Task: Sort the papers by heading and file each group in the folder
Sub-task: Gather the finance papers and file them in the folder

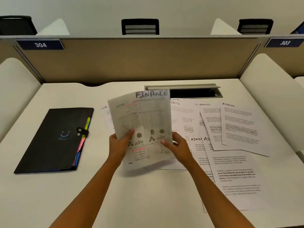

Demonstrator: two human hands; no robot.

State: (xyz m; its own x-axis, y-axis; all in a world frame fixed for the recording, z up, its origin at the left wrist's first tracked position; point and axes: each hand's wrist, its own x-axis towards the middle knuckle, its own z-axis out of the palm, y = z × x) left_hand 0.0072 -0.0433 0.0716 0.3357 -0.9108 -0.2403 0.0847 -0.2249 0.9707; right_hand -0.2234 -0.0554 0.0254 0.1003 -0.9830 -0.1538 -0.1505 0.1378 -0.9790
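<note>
White FINANCE sheet (141,127) raised, left hand (119,145) pinching, right hand (178,148) gripping

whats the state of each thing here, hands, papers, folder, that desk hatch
left hand: grips the finance papers' lower left edge
right hand: holds their lower right edge
finance papers: lifted off the desk, tilted, blurred
admin papers: lying flat, overlapping, at the right
hr papers: flat, partly hidden behind the lifted papers
folder: closed, strap snapped, coloured tabs showing
desk hatch: lid open
</note>
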